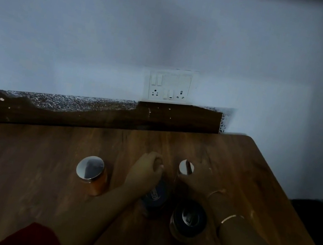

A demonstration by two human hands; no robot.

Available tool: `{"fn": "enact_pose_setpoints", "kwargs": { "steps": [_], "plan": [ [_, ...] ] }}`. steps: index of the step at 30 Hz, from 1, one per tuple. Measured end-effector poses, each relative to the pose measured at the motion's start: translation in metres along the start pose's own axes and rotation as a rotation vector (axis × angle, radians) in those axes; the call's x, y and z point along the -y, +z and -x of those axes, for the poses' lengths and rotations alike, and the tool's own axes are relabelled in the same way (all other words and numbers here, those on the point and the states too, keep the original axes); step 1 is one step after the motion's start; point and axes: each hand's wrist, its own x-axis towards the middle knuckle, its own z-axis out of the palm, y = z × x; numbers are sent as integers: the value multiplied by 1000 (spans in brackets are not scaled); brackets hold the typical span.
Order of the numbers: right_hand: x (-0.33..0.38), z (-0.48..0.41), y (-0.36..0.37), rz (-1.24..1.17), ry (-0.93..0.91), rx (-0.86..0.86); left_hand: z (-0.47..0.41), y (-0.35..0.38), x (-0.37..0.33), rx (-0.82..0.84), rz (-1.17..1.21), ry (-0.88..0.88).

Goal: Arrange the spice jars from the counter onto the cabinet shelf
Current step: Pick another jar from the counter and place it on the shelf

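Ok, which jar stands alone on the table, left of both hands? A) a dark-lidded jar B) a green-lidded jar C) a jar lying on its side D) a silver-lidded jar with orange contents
D: the silver-lidded orange jar stands upright and untouched on the wooden table, left of the left hand.

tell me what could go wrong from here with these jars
1. The left hand grips the dark blue jar from above, close beside the right hand at the far silver-lidded jar; lifted together, the two could knock.
2. The right forearm passes right beside the black-lidded jar, so a pull back might tip it.
3. A top-only grip may slip, or lift a loose lid.
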Motion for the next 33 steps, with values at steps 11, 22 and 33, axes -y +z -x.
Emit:
{"fn": "enact_pose_setpoints", "kwargs": {
  "steps": [11, 22, 33],
  "plan": [
    [115, -19, -119, -800, -464, -100, -47, -82, -56, -257, 553, -86],
    [180, -17, -171, -1197, -740, -105, -34, -135, -107, 116, 1311, -7],
    [193, -13, -175, -1433, -531, -21, -15, -134, -129, -139, 998, 212]
  ]
}}
